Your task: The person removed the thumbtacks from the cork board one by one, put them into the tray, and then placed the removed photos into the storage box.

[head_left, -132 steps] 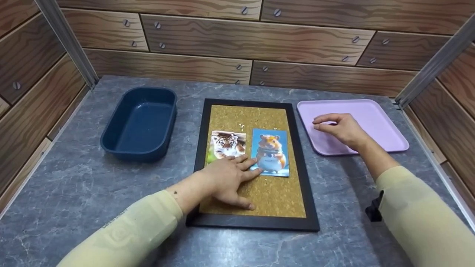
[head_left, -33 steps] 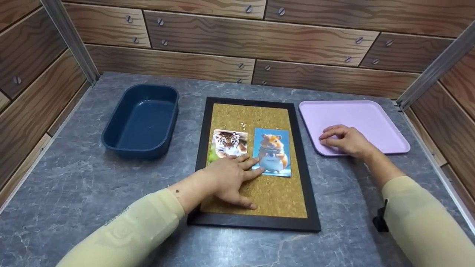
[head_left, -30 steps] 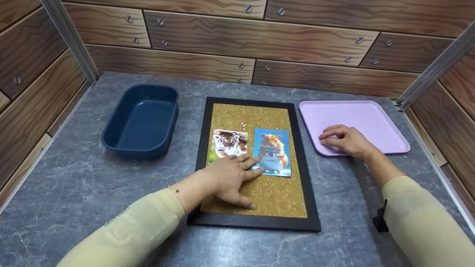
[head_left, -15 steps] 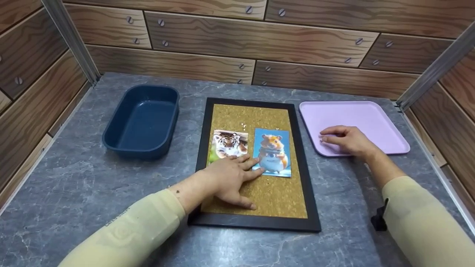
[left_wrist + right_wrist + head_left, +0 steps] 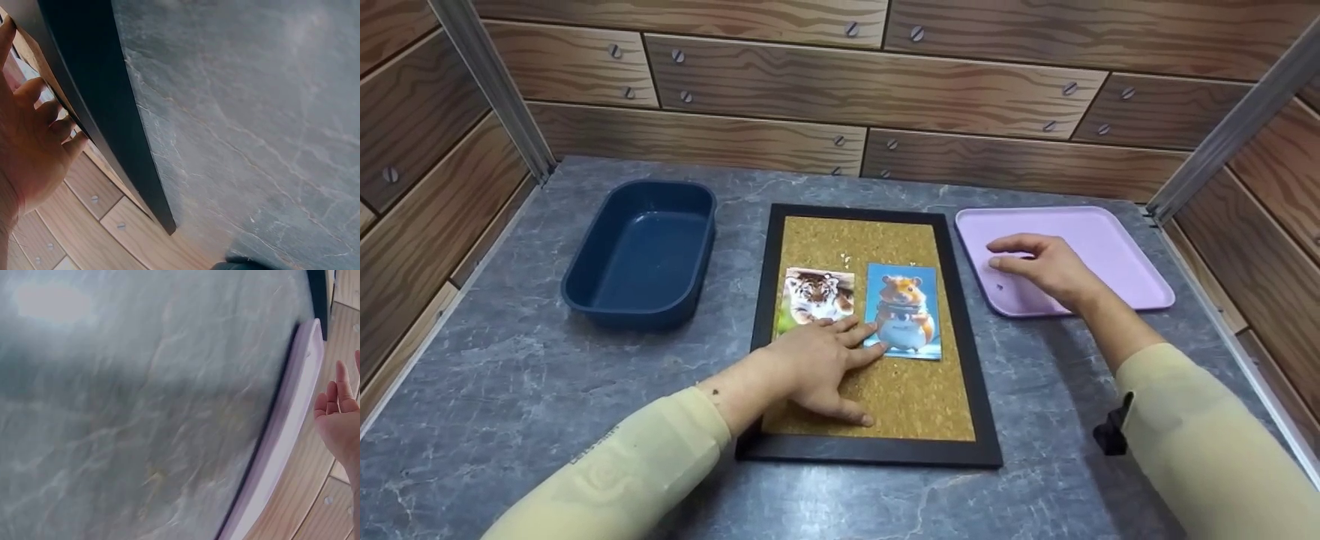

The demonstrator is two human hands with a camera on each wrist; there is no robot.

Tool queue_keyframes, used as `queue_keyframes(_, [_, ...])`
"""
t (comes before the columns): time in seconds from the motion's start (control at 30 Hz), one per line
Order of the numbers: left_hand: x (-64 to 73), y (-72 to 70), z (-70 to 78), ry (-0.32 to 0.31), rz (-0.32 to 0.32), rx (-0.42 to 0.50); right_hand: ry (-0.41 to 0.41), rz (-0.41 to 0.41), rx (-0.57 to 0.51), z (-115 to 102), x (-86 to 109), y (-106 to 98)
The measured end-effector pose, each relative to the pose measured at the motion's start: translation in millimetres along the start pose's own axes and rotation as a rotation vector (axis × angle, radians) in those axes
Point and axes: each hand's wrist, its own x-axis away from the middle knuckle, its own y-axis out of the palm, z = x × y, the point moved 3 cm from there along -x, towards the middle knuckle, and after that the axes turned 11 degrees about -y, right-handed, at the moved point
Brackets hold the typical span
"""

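My left hand (image 5: 817, 367) lies with fingers spread on the black-framed cork board (image 5: 915, 409). Its fingertips rest on the lower edge of a tiger cub picture (image 5: 817, 289) and touch the lower left of a hamster picture (image 5: 903, 311). The right hand (image 5: 1054, 270) hovers over the near left part of a lilac tray (image 5: 1117, 262), thumb and index finger apart with nothing seen between them. Just below those fingertips, a tiny dark piece (image 5: 999, 287) sits on the tray. In the right wrist view that hand (image 5: 340, 416) is raised beyond the tray's rim (image 5: 281, 433).
A deep dark blue bin (image 5: 641, 255) stands at the left of the grey marbled table (image 5: 547, 420). Small white bits (image 5: 845, 260) show on the cork above the pictures. Wood-print walls (image 5: 757, 82) close off the back and both sides.
Over the last half second the right hand lifts off the tray and its thumb and index finger part. The tiny dark piece now shows on the tray. My left hand stays put.
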Motion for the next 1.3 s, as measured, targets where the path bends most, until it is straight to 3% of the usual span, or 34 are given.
queue_keyframes(0.23, [1.2, 3.2, -0.3, -0.004, 0.000, 0.002, -0.048, -0.025, -0.082, -21.9, -7.2, 20.2])
queue_keyframes(0.7, [1.1, 2.3, 0.2, -0.002, 0.005, 0.004, -0.060, -0.109, -0.176, -27.4, -19.5, 49.7])
queue_keyframes(1.3, [0.4, -0.1, -0.1, 0.008, 0.016, 0.007, -0.046, -0.184, -0.268, -27.6, -19.5, 67.7])
